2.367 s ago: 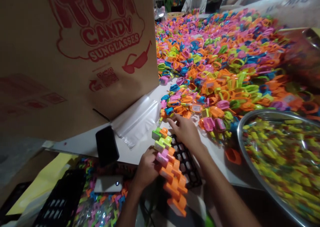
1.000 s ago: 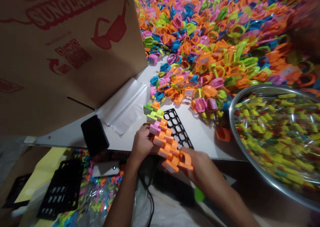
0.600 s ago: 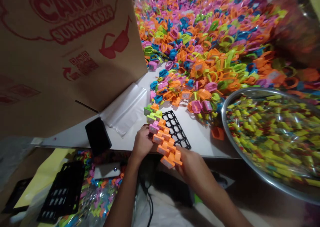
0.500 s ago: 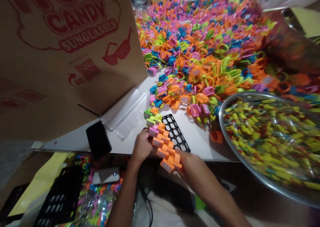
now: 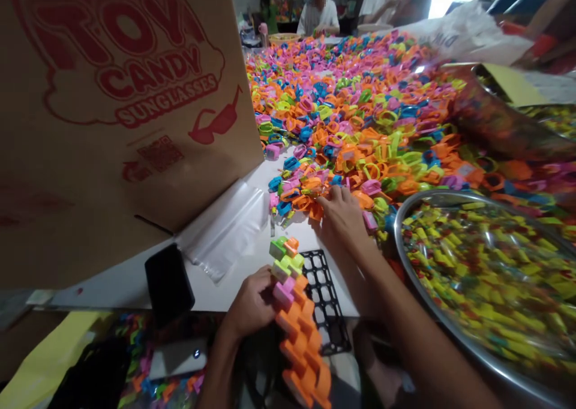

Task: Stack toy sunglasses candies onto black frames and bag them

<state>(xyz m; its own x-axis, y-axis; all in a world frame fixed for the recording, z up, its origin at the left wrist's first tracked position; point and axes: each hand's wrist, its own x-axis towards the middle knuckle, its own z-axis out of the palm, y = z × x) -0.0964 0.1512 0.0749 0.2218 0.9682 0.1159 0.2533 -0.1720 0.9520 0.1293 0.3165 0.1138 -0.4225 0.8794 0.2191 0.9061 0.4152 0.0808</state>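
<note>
My left hand is closed on the left side of a black grid tray. Small plastic toys with ring-like bands fill the near-left part of the tray, mostly orange, with pink, yellow-green and green ones toward the far end; open cells show along the right. My right hand reaches over the near edge of a large heap of similar toys. Its fingers are bent and apart, and their tips touch orange pieces. Whether one is gripped cannot be seen.
A tall cardboard carton stands at left. Clear plastic bags and a black phone lie before it. A metal basin of yellow-wrapped candies is at right. Below the table edge is a white device. People sit at the far end.
My right hand has left the tray and moved forward to the heap. The left hand still holds the tray, now with its near end lower. The camera view has tilted up.
</note>
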